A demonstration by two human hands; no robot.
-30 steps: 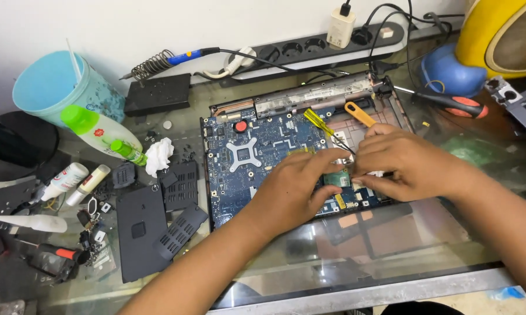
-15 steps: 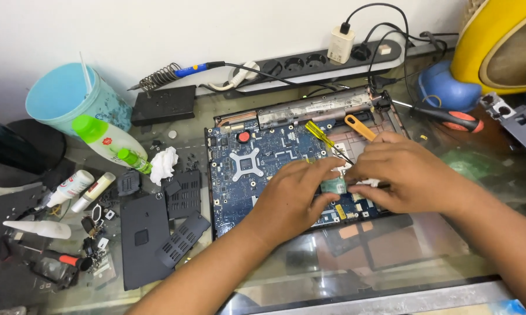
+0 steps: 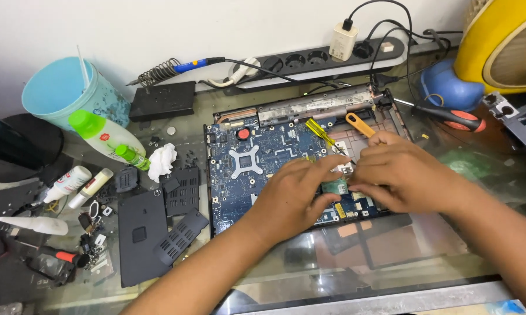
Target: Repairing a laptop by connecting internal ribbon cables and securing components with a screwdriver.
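1. small green card (image 3: 335, 186) lies on the blue board (image 3: 257, 163), right between both hands.
2. left hand (image 3: 292, 195) and right hand (image 3: 400, 175) pinch its edges (equally near).
3. its long axis runs left-right.

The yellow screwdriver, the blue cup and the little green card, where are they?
yellow screwdriver (image 3: 316, 130): head view, on its yellow handle.
blue cup (image 3: 59, 93): head view, inside its open mouth.
little green card (image 3: 335, 187): head view, on the part showing between the fingers.
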